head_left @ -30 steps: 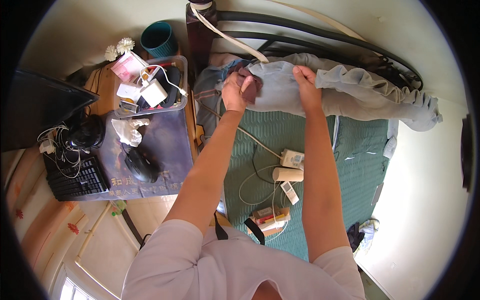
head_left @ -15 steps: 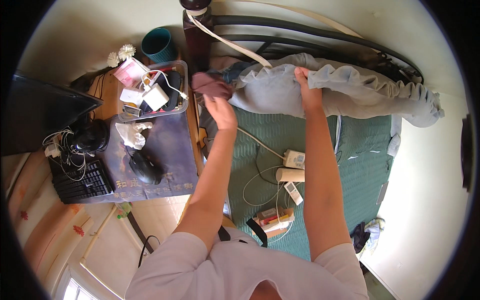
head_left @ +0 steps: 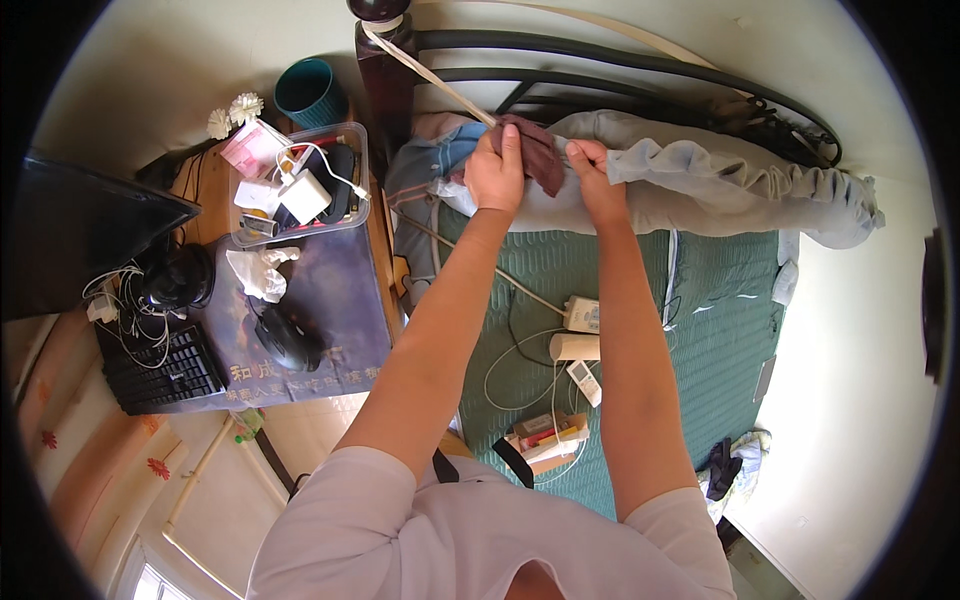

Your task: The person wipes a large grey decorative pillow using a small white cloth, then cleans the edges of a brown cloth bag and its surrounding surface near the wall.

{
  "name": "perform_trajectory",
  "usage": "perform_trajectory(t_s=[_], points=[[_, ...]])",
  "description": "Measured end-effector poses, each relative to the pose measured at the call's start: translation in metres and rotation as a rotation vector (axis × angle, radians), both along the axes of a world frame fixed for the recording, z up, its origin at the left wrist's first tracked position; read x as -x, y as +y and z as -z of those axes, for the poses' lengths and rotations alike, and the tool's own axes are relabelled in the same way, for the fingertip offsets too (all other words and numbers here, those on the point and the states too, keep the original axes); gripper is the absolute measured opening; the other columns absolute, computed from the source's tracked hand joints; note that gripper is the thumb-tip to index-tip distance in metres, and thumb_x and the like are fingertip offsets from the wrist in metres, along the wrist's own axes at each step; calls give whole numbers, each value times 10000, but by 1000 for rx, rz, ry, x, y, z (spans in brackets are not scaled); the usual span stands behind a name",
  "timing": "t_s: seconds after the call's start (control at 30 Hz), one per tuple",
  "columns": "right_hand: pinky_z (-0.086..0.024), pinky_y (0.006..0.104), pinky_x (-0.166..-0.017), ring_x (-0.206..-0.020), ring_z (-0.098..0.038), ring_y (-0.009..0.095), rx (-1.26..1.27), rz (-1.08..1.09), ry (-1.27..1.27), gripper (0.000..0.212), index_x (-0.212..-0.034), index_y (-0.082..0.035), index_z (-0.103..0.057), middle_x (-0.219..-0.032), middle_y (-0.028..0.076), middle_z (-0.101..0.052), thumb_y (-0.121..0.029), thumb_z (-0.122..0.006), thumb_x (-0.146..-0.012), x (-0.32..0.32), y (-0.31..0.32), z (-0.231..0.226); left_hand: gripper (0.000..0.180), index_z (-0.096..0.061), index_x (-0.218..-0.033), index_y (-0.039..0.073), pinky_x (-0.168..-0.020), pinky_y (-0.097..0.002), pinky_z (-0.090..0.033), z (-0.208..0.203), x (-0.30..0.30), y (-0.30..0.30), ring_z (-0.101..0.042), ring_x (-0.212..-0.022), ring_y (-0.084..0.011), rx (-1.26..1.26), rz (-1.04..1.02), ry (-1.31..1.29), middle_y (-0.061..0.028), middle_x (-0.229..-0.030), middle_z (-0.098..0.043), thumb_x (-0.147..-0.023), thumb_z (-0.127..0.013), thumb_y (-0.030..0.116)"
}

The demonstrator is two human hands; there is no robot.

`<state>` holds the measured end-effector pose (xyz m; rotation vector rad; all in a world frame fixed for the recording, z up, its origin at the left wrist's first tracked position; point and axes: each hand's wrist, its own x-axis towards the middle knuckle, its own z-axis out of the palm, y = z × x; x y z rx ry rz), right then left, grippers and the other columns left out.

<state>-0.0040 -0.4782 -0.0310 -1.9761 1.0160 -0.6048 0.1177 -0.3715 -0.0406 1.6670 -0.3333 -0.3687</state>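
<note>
My left hand is closed on a maroon cloth, which hangs down to the right of my thumb. Close beside it, my right hand is closed on the left end of a long grey pillow with a ruffled edge. This pillow lies along the head of the bed, below the dark metal headboard. Left of my left hand is a bunched blue and grey fabric. What my right fingertips pinch is partly hidden.
A green mat covers the bed, bearing a white controller, a cardboard tube, a remote and a small filled box. Left stands a desk with a clear plastic bin, mouse, keyboard and teal bin.
My left hand has carried the maroon cloth rightward, from the pillow's left side to its top near my right hand. My right hand has shifted slightly left and bunched its grip.
</note>
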Motion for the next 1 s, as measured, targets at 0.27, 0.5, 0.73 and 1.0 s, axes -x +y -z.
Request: perform_trajectory(t_s=[0.27,0.5,0.73,1.0], points=[[-455,331,-820,-860,-607,188,-78,-40,14,289,-970,-17,-674,-933,86,-677,-289,-612,-899,-20,8,-17,564,-606,-1091,-42,-825,-310,-466,-3,-10,2,-597,-901,-193,528,-269,758,-109,-1036,-637,-952,-465,486],[-451,280,-835,-908,-575,143,162,11,-146,215,-991,-11,-676,-943,44,-646,-201,-624,-904,-28,52,-80,626,-404,-1334,-45,-1020,-342,-363,-71,14,68,-467,-1220,-248,470,-294,362,-154,-1360,-439,-960,-454,454],[-473,341,-875,-969,-599,257,-274,225,-516,436,-1273,-70,-546,-1153,88,-600,-188,-609,-858,1,189,-93,383,-525,-1118,-22,-906,-350,-415,-80,77,130,-528,-1002,-314,427,465,15,-178,-1117,-523,-847,-594,239],[-445,373,-956,-1123,-534,237,-731,34,-865,575,-1382,-42,-415,-1228,116,-548,-257,-555,-868,19,155,-146,264,-629,-1036,13,-831,-354,-443,-82,-7,104,-573,-946,-289,-41,28,-457,-112,-1012,-632,-781,-690,42]])
